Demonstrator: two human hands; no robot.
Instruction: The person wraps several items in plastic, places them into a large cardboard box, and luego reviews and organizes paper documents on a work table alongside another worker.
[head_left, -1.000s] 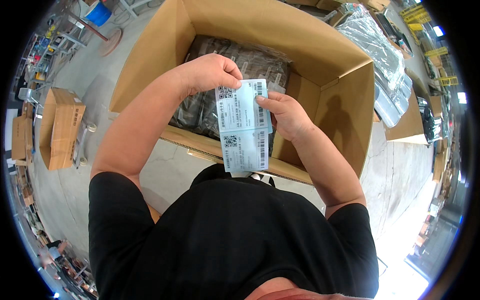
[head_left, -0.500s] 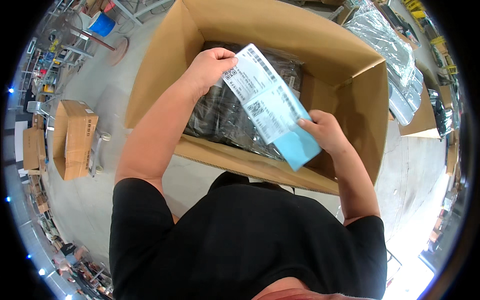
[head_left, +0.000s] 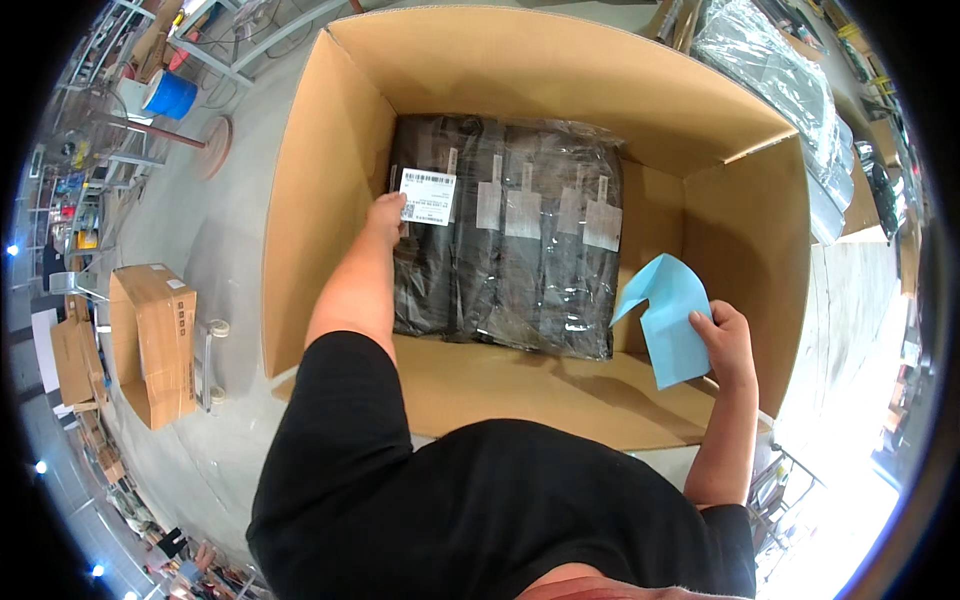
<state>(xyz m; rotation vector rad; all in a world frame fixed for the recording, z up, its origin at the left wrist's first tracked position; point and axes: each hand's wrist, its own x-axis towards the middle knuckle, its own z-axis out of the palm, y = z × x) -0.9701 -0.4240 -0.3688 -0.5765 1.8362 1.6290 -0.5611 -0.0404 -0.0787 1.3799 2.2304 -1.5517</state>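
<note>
Pinched at its left edge by my left hand (head_left: 386, 216) is a white printed label (head_left: 432, 197) with a barcode and square code. It lies over or against the leftmost of several black packages (head_left: 510, 285) wrapped in clear plastic; whether it is stuck down I cannot tell. The packages stand side by side in a big open cardboard box (head_left: 540, 45), toward its left, and several carry pale labels. Over the box's right part, my right hand (head_left: 730, 345) grips a bent light-blue backing sheet (head_left: 676, 330) between thumb and fingers.
To the left, a smaller open carton (head_left: 160, 345) sits on a wheeled frame. Farther up are a round-based metal stand (head_left: 215, 147) and a blue bucket (head_left: 170, 94). Plastic-wrapped goods (head_left: 770, 80) lie beyond the box's far right corner.
My left hand has moved left and down with a white label, now apart from the blue sheet. My right hand has drawn the sheet right and down. The view has shifted.
</note>
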